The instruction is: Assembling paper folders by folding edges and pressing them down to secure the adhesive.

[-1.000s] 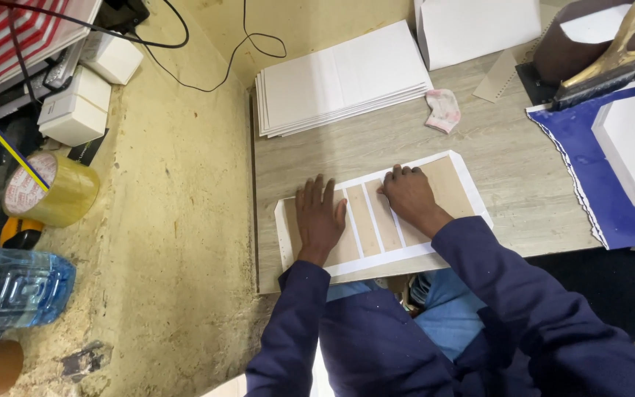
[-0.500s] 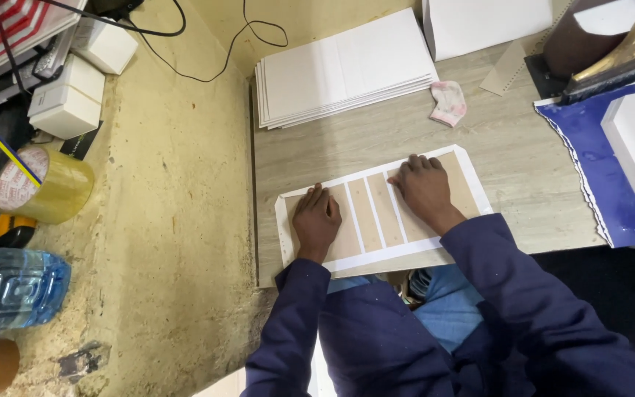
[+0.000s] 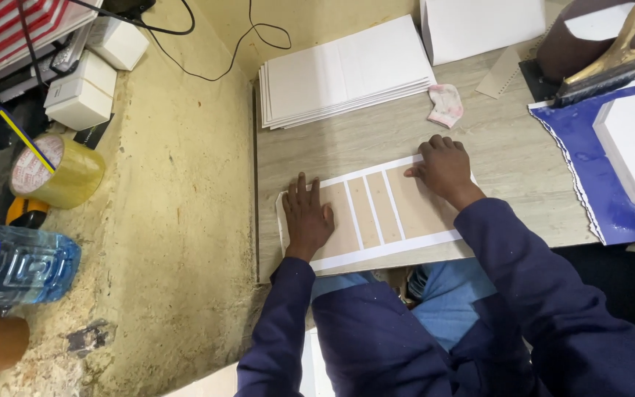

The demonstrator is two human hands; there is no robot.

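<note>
- Head view: a white sheet with brown card panels (image 3: pixel 376 213) lies flat on the wooden tabletop (image 3: pixel 376 140), its long side running along the table's near edge, slightly slanted.
- The left hand (image 3: pixel 307 217) rests palm down on the sheet's left end, fingers stretched out together and pointing away from the person; it grips nothing, only presses flat on the leftmost brown panel.
- The right hand (image 3: pixel 444 165) lies on the sheet's right end, over its far corner, fingers bent and spread a little, palm down (it clasps nothing either); the sheet reaches out from under it toward the left hand.
- Between the two hands the sheet shows two narrow brown strips parted by white lines, uncovered.
- Beyond the sheet, further from the person, sits a stack of white boards (image 3: pixel 347 73), well apart from both hands.
- To the right of that stack, near the right hand but not touching it, lies a small crumpled pink cloth (image 3: pixel 446 104).
- Right of the sheet a blue paper with a scalloped edge (image 3: pixel 586 165) carries a white shape.
- Past the blue paper lies a brush with a wooden handle (image 3: pixel 608 59).
- Left of the sheet, off the tabletop on a yellowish surface, a roll of tape (image 3: pixel 56 170) rests on its side, and nearer the person a clear plastic bottle (image 3: pixel 16 265) (lying down).
</note>
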